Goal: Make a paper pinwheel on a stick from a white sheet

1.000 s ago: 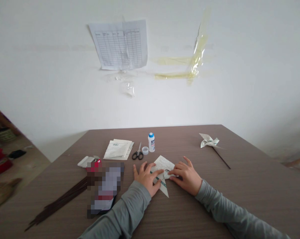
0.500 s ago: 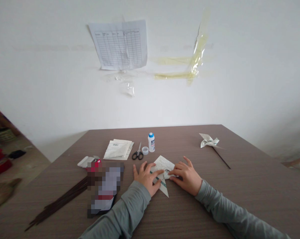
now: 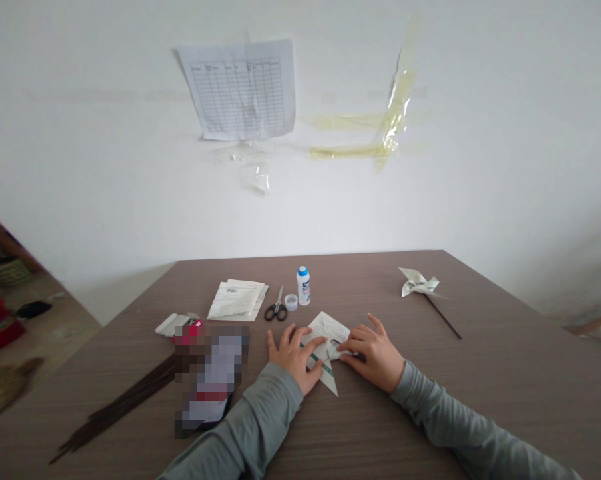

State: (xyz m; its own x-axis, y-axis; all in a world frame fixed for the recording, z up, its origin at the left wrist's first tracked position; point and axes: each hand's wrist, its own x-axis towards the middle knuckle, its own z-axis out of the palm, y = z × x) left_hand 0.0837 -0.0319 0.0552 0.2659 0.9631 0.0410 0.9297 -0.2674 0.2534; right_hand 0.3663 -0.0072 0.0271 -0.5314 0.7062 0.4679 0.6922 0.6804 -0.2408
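Note:
A printed sheet of paper (image 3: 325, 325), cut and partly folded like a pinwheel, lies on the table between my hands. My left hand (image 3: 293, 360) is spread with its fingertips over the paper's left side, pressing it down. With thumb and fingers drawn together, my right hand (image 3: 373, 352) pinches the folded flap at the paper's right side. A small dark oval mark shows near the paper's centre. Just beyond the paper stand a white glue bottle (image 3: 304, 288) with a blue top and a small clear cap (image 3: 291, 303). Black-handled scissors (image 3: 276, 311) lie left of the cap.
A finished paper pinwheel (image 3: 419, 284) on a dark stick lies at the right. Left are stacked paper sheets (image 3: 236, 300), a red-and-white box (image 3: 178, 325), a bundle of dark sticks (image 3: 120, 407) and a blurred-out phone (image 3: 213, 383). A wall (image 3: 360, 213) rises behind the table.
My left index fingertip has shifted slightly left, showing a little more of the paper's middle. My right hand stays at the same flap.

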